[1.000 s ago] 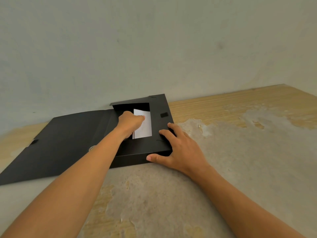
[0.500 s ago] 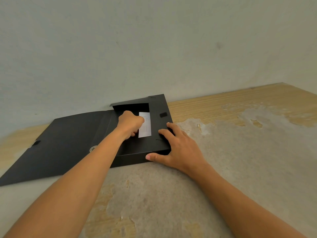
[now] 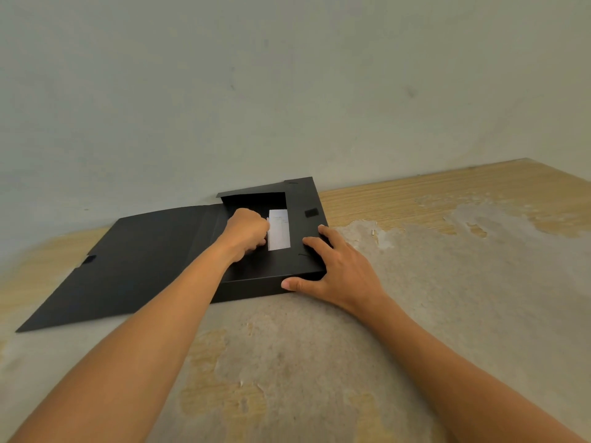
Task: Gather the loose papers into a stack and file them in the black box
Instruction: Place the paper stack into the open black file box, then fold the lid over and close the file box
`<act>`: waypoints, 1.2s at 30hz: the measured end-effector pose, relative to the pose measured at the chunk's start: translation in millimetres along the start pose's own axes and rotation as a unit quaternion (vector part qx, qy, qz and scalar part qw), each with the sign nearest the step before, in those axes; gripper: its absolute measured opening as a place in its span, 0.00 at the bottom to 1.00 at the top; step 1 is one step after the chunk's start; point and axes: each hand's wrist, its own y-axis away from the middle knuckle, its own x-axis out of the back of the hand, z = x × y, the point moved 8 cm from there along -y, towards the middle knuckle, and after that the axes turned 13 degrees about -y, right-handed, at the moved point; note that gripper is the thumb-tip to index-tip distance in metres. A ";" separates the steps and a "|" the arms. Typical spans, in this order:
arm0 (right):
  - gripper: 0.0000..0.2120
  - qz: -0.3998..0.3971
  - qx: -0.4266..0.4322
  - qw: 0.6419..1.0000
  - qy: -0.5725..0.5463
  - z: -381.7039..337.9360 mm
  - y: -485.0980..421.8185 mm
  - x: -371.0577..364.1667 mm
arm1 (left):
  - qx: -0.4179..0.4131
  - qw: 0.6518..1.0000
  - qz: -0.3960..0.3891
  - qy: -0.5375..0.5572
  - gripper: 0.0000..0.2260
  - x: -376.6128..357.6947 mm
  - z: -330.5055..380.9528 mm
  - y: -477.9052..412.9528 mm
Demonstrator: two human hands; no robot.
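From the head view, the black box [image 3: 271,276] lies open on the worn table [image 3: 447,282], its far edge against the pale wall [image 3: 287,75]; its lid [image 3: 128,260] is folded out flat to the left of the box, and a side flap [image 3: 303,215] covers the box's right part.

The left arm reaches forward from the lower left, forearm straight, wrist over the near wall of the box; the left hand [image 3: 246,233] is inside the box, knuckles up, fingers curled into a loose fist; its fingertips are at the left edge of the papers [image 3: 279,230], though whether they pinch the sheets cannot be told.

The papers show as a narrow white strip inside the box, between the left hand and the side flap, partly tucked beneath that flap.

The right arm comes in from the lower right; the right hand [image 3: 335,273] lies spread and flat at the box's near right corner, fingers on the flap, thumb along the near wall, gripping nothing.
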 end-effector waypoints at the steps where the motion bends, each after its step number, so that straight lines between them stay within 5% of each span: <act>1: 0.43 0.001 -0.001 1.000 0.000 -0.3 0.4 0.3 | -0.017 1.000 0.010 -0.001 0.06 4.8 -0.9 3.4; 5: 0.42 0.034 0.014 0.999 0.013 -5.0 4.5 6.9 | -0.077 0.995 0.061 -0.014 0.05 28.0 -8.3 28.6; 9: 0.37 0.075 0.055 0.995 0.029 -14.2 10.6 12.8 | -0.090 0.991 0.093 -0.034 0.17 48.7 -28.3 52.2; 15: 0.32 0.043 0.100 0.987 0.116 -32.6 19.9 1.0 | -0.064 0.986 0.150 -0.045 0.16 88.9 -73.3 80.5; 26: 0.36 0.058 0.058 0.988 0.129 -49.1 33.6 -22.7 | 0.144 0.954 0.194 -0.179 0.23 148.7 -196.1 104.2; 36: 0.35 0.082 0.039 0.988 0.125 -44.7 33.1 -20.5 | 0.281 0.925 0.181 -0.183 0.45 172.5 -262.7 99.8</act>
